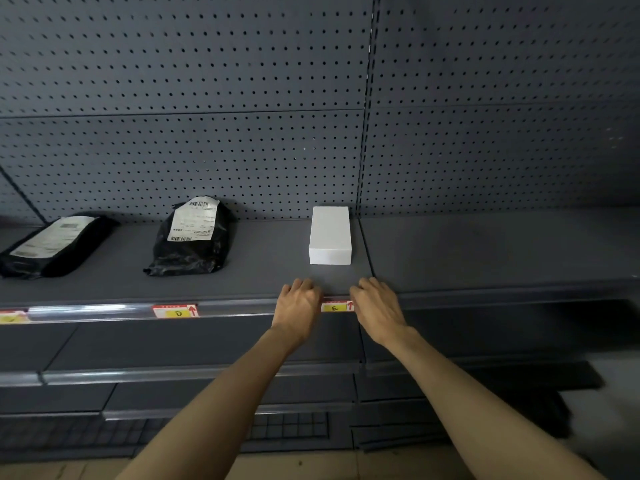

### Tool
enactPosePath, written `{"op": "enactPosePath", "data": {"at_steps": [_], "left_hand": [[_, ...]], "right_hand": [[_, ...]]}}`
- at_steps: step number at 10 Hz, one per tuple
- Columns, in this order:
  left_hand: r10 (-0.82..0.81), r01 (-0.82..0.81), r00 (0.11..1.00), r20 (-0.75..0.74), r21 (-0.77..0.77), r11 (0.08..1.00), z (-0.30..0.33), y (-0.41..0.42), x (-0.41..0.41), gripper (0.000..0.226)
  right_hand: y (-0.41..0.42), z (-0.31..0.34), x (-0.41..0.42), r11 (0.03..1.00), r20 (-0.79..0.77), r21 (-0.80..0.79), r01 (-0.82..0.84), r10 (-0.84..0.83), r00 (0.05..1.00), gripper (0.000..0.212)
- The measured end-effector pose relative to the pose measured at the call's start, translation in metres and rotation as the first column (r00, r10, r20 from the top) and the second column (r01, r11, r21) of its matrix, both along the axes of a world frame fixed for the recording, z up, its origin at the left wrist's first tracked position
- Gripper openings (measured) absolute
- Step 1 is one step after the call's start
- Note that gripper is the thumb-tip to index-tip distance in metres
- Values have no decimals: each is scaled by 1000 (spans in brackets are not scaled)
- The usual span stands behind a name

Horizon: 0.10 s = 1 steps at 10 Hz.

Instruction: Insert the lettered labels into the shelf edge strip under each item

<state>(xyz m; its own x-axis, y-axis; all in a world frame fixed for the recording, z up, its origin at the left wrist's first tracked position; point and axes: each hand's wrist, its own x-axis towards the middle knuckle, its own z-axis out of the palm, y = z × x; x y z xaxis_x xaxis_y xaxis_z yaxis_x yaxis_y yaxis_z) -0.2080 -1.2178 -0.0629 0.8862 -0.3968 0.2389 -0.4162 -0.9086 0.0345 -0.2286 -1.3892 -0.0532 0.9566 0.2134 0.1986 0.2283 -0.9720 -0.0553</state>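
Note:
A label marked E [335,307] sits in the clear edge strip [104,311] of the grey shelf, right below a white box [330,235]. My left hand [298,306] presses on the label's left end and my right hand [375,308] on its right end, fingers curled over the strip. Further left, a label marked D [176,311] sits in the strip under a black mailer bag [192,235]. Another label [12,317] shows at the left edge, below a second black bag [52,244].
A grey pegboard [242,116] backs the shelf. The adjoining shelf section [485,251] to the right carries nothing. Lower shelves [173,374] with bare edge strips run beneath my forearms, and a tan floor shows at the bottom.

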Motion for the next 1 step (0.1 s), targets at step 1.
{"op": "enactPosePath", "data": {"at_steps": [1], "left_hand": [[34, -39, 999, -40, -130, 991, 10, 5, 1, 21]], "right_hand": [[-7, 7, 2, 997, 6, 81, 7, -7, 1000, 19]]}}
